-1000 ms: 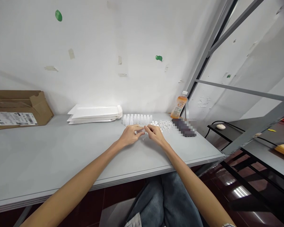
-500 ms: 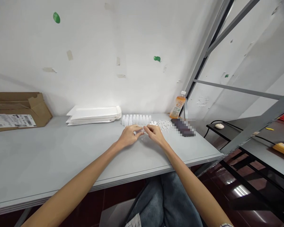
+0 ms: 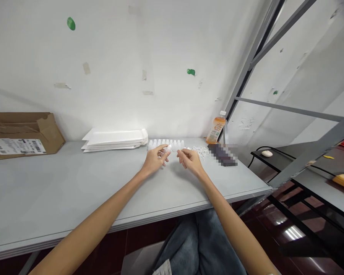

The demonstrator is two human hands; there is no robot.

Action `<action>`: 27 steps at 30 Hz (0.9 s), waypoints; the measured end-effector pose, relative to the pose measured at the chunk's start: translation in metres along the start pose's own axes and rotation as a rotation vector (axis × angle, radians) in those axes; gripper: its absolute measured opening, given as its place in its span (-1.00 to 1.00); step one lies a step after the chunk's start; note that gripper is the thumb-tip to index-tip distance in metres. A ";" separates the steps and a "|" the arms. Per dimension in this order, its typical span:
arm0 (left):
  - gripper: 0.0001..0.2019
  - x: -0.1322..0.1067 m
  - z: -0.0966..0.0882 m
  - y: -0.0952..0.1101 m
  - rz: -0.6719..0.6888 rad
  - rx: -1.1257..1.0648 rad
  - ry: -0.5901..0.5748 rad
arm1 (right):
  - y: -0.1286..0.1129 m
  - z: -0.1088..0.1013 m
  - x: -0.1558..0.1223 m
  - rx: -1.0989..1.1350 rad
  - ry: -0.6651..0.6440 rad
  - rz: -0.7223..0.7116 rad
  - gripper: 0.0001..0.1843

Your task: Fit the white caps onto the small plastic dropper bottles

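Observation:
My left hand [image 3: 155, 159] is shut around a small white plastic dropper bottle [image 3: 168, 149], just in front of a tight row of several matching bottles [image 3: 166, 144]. My right hand [image 3: 190, 160] is a short way to the right, its thumb and fingertips pinched together near a heap of small white plastic pieces [image 3: 200, 152]. Whether those fingertips hold a tiny piece is too small to tell. Both hands rest low over the grey table [image 3: 74, 183], with the bottle row's middle partly hidden behind my left fingers.
A stack of white mailers [image 3: 114, 139] and an open cardboard box [image 3: 23, 133] lie to the left. An orange drink bottle [image 3: 216, 130] and a pixelated dark object [image 3: 223, 154] stand to the right. Grey metal shelf struts [image 3: 252, 65] rise beyond the table's right edge.
My hands have moved apart, and my left hand has moved back toward the bottle row with a bottle in it. My right hand has moved slightly right, off the small white pieces.

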State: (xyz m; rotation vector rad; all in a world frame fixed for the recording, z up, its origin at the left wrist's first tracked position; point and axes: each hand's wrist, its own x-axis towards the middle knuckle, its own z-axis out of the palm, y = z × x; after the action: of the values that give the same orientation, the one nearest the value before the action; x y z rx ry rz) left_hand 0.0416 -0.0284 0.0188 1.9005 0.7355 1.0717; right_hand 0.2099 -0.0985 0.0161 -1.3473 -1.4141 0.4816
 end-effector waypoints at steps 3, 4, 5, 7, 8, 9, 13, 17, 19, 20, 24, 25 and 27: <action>-0.60 -0.001 0.000 0.002 0.003 -0.045 -0.017 | -0.001 0.005 -0.002 -0.017 -0.111 -0.015 -0.61; -0.61 -0.001 0.001 0.002 0.006 -0.048 -0.026 | -0.001 0.007 -0.003 -0.003 -0.126 -0.017 -0.64; -0.62 -0.001 0.001 0.002 0.008 -0.048 -0.032 | -0.001 0.008 -0.003 0.020 -0.136 -0.013 -0.66; -0.63 -0.002 0.001 0.001 0.009 -0.041 -0.041 | 0.000 0.008 -0.002 0.065 -0.150 0.006 -0.69; -0.63 -0.002 0.001 0.000 0.008 -0.036 -0.042 | 0.000 0.008 -0.002 0.084 -0.157 0.015 -0.69; -0.64 -0.002 0.001 0.000 0.008 -0.030 -0.042 | 0.000 0.007 -0.001 0.102 -0.160 0.024 -0.69; -0.66 0.000 0.000 -0.003 0.008 0.005 -0.038 | -0.004 0.003 0.002 0.218 -0.104 0.066 -0.61; -0.70 0.002 0.000 -0.005 0.054 0.065 -0.014 | -0.007 0.000 0.004 0.325 0.015 0.078 -0.63; -0.72 0.001 0.001 -0.006 0.067 0.087 -0.004 | -0.007 -0.001 0.005 0.374 0.065 0.078 -0.68; -0.72 0.001 0.001 -0.006 0.064 0.089 -0.011 | -0.007 -0.002 0.005 0.399 0.077 0.081 -0.70; -0.73 -0.001 0.003 -0.005 0.061 0.093 -0.080 | -0.008 -0.003 0.005 0.493 0.049 0.108 -0.74; -0.72 -0.002 0.004 -0.005 0.070 0.103 -0.094 | -0.008 -0.004 0.005 0.519 0.039 0.119 -0.74; -0.71 -0.003 0.005 -0.004 0.093 0.136 -0.113 | -0.009 -0.005 0.004 0.572 0.016 0.142 -0.75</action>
State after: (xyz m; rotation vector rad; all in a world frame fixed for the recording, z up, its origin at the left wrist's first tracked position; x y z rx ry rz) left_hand 0.0440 -0.0304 0.0124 2.1105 0.6760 0.9829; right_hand 0.2110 -0.0993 0.0277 -0.9800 -1.0562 0.8909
